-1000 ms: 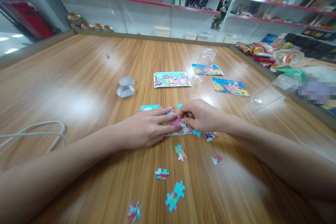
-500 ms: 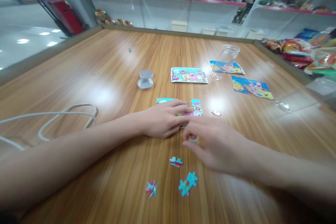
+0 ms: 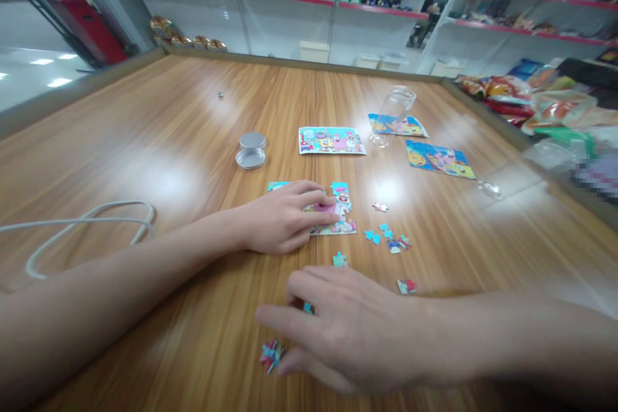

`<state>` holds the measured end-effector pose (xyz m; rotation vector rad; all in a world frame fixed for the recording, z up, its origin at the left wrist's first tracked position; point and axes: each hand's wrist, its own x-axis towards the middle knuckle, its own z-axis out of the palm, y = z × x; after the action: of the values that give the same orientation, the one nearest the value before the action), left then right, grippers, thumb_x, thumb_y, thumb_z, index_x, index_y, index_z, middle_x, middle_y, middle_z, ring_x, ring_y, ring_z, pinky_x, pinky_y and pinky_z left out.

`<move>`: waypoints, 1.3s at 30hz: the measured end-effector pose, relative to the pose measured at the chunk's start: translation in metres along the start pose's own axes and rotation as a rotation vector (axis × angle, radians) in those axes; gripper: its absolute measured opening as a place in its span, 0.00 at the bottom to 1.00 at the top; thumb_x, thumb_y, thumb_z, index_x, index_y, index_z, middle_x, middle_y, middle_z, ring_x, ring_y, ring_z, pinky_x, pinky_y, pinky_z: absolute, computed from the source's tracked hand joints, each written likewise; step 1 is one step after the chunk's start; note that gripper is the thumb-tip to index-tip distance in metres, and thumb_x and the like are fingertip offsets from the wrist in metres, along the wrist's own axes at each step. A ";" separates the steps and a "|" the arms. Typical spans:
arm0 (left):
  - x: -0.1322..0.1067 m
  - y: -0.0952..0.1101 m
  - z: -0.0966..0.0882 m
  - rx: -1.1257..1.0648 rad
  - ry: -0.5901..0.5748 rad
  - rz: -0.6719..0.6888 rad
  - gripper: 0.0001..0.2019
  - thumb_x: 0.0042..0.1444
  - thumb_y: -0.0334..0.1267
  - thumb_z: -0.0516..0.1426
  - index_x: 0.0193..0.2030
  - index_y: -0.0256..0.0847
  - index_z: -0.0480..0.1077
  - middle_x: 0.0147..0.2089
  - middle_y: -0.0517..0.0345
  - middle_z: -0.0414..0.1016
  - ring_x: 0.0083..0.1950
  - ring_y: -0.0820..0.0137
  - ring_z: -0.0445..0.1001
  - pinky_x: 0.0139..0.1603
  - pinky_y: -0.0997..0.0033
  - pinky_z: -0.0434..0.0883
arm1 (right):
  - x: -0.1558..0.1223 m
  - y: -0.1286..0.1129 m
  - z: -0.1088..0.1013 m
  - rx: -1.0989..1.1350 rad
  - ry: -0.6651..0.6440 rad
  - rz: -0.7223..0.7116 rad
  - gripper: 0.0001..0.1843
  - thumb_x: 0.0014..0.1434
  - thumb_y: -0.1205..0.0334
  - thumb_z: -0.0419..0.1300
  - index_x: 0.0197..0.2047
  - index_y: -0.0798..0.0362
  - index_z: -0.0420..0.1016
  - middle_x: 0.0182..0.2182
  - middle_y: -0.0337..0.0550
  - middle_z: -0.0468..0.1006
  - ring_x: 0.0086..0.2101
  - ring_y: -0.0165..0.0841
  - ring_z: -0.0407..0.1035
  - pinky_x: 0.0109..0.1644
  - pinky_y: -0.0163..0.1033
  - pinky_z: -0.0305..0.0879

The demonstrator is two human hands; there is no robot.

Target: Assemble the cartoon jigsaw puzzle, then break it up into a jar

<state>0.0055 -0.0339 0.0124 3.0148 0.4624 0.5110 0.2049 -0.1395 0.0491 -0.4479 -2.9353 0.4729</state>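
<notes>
My left hand (image 3: 284, 215) lies flat with fingers stretched out over a partly joined jigsaw puzzle (image 3: 344, 206), covering much of it. My right hand (image 3: 347, 328) hovers nearer to me, fingers apart, its fingertips beside a small pile of puzzle pieces (image 3: 271, 355). Under its curled index finger a blue puzzle piece (image 3: 309, 308) shows in part. Just above that hand rests a light blue puzzle piece (image 3: 340, 259). To the right of the puzzle lie several loose pieces (image 3: 393, 241), a pink one (image 3: 380, 206) and a red and white one (image 3: 406, 286).
A printed picture card (image 3: 332, 141) lies beyond the puzzle, beside a round metal tin (image 3: 251, 158) with its lid. At right are a clear jar (image 3: 398, 103) lying over one blue card and another blue card (image 3: 439, 159). A white cable (image 3: 91, 219) loops at left.
My right hand has moved from the puzzle's lower edge down and left to the small pile, uncovering loose pieces on the right. My left hand stays on the puzzle. The view has shifted slightly right.
</notes>
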 end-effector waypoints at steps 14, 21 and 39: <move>0.000 -0.002 -0.001 -0.010 0.015 0.025 0.23 0.58 0.31 0.55 0.61 0.40 0.69 0.60 0.42 0.70 0.64 0.51 0.66 0.63 0.44 0.68 | -0.022 0.016 -0.040 -0.085 -0.238 0.035 0.03 0.62 0.63 0.63 0.39 0.53 0.75 0.31 0.40 0.77 0.24 0.29 0.62 0.24 0.41 0.42; -0.001 -0.002 0.000 0.001 0.007 0.021 0.23 0.59 0.32 0.54 0.62 0.41 0.67 0.60 0.44 0.70 0.64 0.52 0.66 0.64 0.45 0.68 | -0.033 0.040 -0.084 -0.049 -0.041 0.176 0.05 0.65 0.62 0.61 0.39 0.54 0.78 0.32 0.41 0.78 0.32 0.30 0.69 0.34 0.37 0.57; -0.002 -0.001 0.003 -0.047 -0.008 0.067 0.29 0.59 0.27 0.52 0.69 0.38 0.61 0.65 0.42 0.69 0.67 0.54 0.66 0.67 0.46 0.68 | -0.056 0.032 -0.003 -0.037 0.138 0.449 0.17 0.67 0.56 0.59 0.57 0.51 0.75 0.42 0.47 0.75 0.39 0.35 0.70 0.41 0.40 0.65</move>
<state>0.0043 -0.0335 0.0083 2.9942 0.3449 0.5061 0.2670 -0.1270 0.0363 -1.1061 -2.7056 0.4135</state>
